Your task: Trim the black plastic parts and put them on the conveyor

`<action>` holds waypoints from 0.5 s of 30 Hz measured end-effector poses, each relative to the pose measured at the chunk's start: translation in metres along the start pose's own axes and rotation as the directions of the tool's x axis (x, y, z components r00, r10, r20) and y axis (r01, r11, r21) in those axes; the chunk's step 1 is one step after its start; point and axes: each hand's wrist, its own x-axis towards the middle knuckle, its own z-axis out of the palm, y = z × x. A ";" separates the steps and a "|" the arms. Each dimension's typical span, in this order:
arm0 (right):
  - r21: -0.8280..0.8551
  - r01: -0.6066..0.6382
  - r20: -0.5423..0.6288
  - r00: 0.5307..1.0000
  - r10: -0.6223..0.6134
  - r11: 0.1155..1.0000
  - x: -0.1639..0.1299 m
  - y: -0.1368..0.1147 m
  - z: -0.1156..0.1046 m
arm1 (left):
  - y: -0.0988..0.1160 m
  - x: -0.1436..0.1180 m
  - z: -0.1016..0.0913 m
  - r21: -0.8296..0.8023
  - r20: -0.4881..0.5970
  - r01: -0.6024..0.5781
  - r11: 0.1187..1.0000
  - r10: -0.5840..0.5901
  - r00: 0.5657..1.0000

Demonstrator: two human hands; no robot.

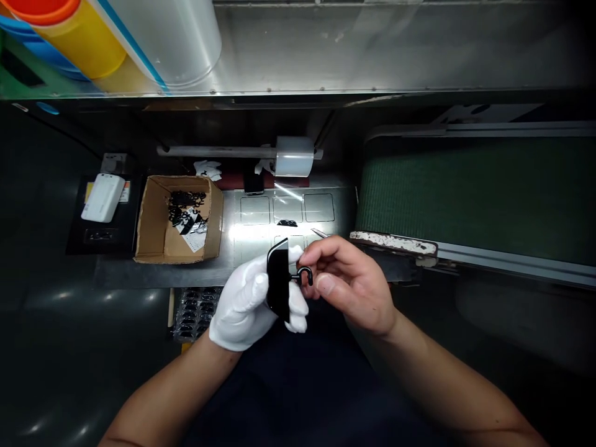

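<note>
My left hand (246,304), in a white glove, grips a glossy black plate (278,280) with slanted ends, held on edge between thumb and fingers. From the plate's right side sticks out a small black hook (305,274). My bare right hand (356,282) curls its fingers around this hook, the thumb just right of its curve and the index finger above. Its other fingertips are partly hidden behind the hook. Below the hands, on the metal worktop (223,273), lies another small black piece (287,223), and a thin pointed metal tool (319,233) is beside it.
A cardboard box (213,217) with black hooks stands at left, near a white device (103,197). Behind are a film roll (295,156) on a bar and a metal shelf edge (326,93). A green conveyor belt (475,192) runs right. A clear tray (198,310) of black parts sits lower left.
</note>
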 end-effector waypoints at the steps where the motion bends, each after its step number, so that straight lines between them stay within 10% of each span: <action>1: 0.036 -0.042 0.002 0.999 0.042 0.998 0.000 -0.001 -0.002 | 0.000 0.000 0.001 0.018 -0.019 0.010 1.000 -0.009 1.000; 8: 0.048 -0.230 0.064 0.972 0.227 0.972 -0.002 -0.009 -0.013 | -0.007 0.008 0.005 0.054 -0.041 0.058 0.997 -0.055 0.998; 11: -0.181 0.029 -0.003 1.000 -0.030 0.983 -0.003 -0.007 -0.022 | -0.013 0.013 -0.003 0.019 -0.053 0.152 0.988 -0.151 0.987; 15: -0.514 0.444 0.238 0.896 -0.375 0.734 0.002 -0.004 -0.038 | -0.021 0.012 -0.009 -0.074 -0.070 0.172 0.982 -0.177 0.982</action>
